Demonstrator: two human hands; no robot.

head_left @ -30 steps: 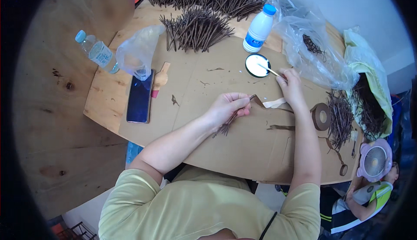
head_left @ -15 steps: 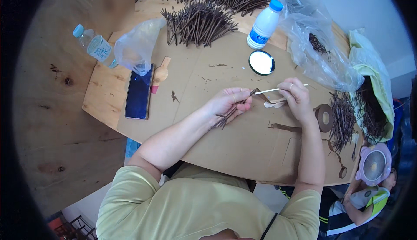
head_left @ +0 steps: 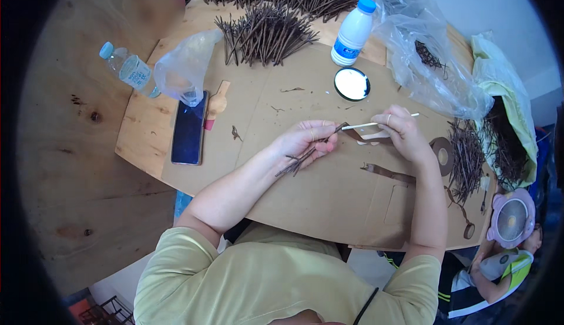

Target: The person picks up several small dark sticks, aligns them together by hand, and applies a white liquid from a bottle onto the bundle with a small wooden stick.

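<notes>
A: What does each hand hold?

B: At frame centre, the left hand (head_left: pixel 308 139) grips brown twigs (head_left: pixel 296 165), their long axis slanting from lower left to upper right. Right of centre, the right hand (head_left: pixel 402 132) pinches a thin white stick (head_left: pixel 365 125), nearly level.

A: How do these relate?

B: The stick's left tip lies at the twigs' upper end, nearer the left hand; contact cannot be told.

A: Farther out?

B: A round white-filled dish (head_left: pixel 352 84), upper right of centre, on the desk (head_left: pixel 147 131).
</notes>
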